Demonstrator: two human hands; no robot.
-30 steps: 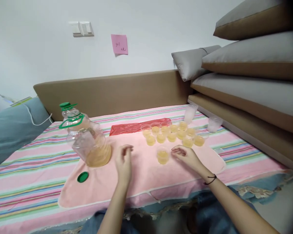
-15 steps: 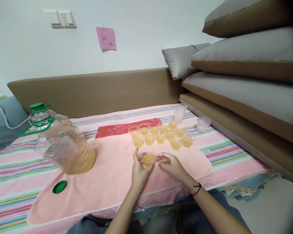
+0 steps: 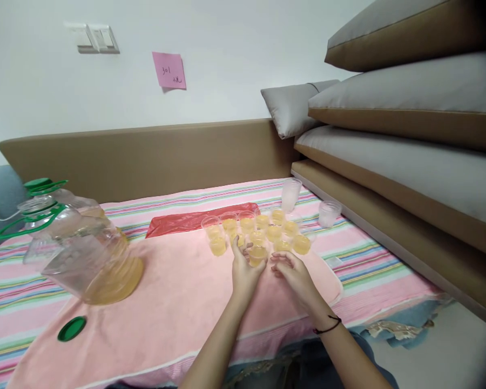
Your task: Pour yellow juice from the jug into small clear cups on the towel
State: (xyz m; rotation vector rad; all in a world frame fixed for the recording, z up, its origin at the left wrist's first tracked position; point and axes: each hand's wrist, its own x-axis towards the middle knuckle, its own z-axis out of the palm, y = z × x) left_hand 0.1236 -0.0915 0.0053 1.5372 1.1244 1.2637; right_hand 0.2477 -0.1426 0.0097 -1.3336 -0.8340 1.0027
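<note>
Cup (image 3: 258,254) ×1 | left hand (image 3: 245,273) clasping it | right hand (image 3: 294,273) beside, loosely parted | jugs (image 3: 95,265) ×2 | loose lid (image 3: 72,328) ×1

The left fingers (image 3: 236,249) curve in a grip; the right fingers (image 3: 282,255) bend loosely nearby.

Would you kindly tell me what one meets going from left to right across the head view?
Loose green lid → pink note → left hand, its fingers around a cup → right hand → short cup stack.
</note>
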